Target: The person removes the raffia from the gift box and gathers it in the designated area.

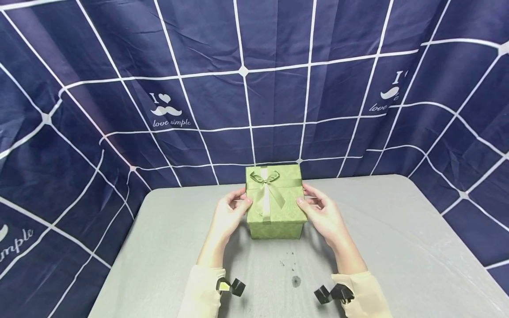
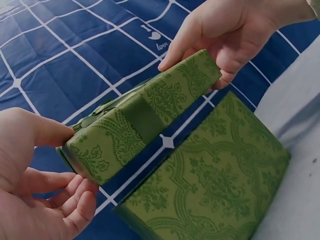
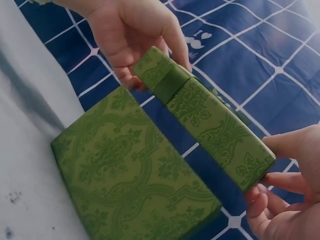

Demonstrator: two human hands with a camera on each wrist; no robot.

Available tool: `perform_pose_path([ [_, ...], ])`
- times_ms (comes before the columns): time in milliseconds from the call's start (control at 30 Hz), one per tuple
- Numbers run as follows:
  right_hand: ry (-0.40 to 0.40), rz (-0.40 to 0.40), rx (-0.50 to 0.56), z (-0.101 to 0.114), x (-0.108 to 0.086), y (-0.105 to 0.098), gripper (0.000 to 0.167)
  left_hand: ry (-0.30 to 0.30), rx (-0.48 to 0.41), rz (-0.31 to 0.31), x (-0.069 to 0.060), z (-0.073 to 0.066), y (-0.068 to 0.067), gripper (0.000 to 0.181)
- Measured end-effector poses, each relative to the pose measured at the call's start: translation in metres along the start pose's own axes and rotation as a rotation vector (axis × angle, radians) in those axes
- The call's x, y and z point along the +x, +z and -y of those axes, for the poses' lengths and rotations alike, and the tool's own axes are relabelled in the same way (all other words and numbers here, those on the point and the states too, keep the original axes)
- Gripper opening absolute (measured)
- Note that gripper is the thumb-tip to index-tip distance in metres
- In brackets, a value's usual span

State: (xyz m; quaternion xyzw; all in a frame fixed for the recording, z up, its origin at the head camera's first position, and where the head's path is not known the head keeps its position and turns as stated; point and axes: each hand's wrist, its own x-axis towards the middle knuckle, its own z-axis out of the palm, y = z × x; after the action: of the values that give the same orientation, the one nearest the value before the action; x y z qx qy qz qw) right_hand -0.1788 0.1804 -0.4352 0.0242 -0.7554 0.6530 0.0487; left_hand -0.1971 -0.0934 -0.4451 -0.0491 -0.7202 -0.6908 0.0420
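A green patterned lid (image 1: pixel 286 207) with a ribbon bow (image 1: pixel 265 180) is held between both hands. In the wrist views the lid (image 2: pixel 170 95) is off the box base (image 2: pixel 210 175), with a gap between them. My left hand (image 1: pixel 230 214) pinches the lid's left side, thumb on top and fingers at the edge. On the opposite side my right hand (image 1: pixel 324 214) pinches the lid (image 3: pixel 215 135) likewise. The green box base (image 1: pixel 276 230) stands upright on the grey table below the lid; its inside is hidden.
The grey table (image 1: pixel 171 247) carries dark spots and a round stain (image 1: pixel 296 281) in front of the box. A dark blue curtain (image 1: pixel 214 101) with white lines hangs behind the table and at both sides.
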Motion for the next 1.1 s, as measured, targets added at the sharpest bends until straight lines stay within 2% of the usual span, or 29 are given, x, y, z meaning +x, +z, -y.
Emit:
perform_pose_path([
  [167,-0.035,-0.017,0.052,0.0035,-0.0028,-0.0014,0.058,0.014,-0.055,-0.006,-0.0023,-0.0053,0.0001,0.037],
  [367,-0.07,-0.017,0.096,0.0053,-0.0037,-0.0028,0.059,0.035,-0.08,-0.014,-0.0027,-0.0069,-0.0006,0.036],
  [567,-0.085,-0.009,0.135,0.0081,-0.0046,-0.0019,0.059,0.086,-0.12,-0.036,-0.0029,-0.0078,-0.0018,0.035],
  [933,-0.169,-0.043,0.165,0.0054,-0.0025,0.0,0.056,0.158,-0.095,-0.086,-0.0015,-0.0068,0.0,0.035],
  [1100,-0.23,-0.059,0.175,0.0018,-0.0018,-0.0001,0.047,0.192,-0.13,-0.085,-0.0001,-0.004,0.0006,0.038],
])
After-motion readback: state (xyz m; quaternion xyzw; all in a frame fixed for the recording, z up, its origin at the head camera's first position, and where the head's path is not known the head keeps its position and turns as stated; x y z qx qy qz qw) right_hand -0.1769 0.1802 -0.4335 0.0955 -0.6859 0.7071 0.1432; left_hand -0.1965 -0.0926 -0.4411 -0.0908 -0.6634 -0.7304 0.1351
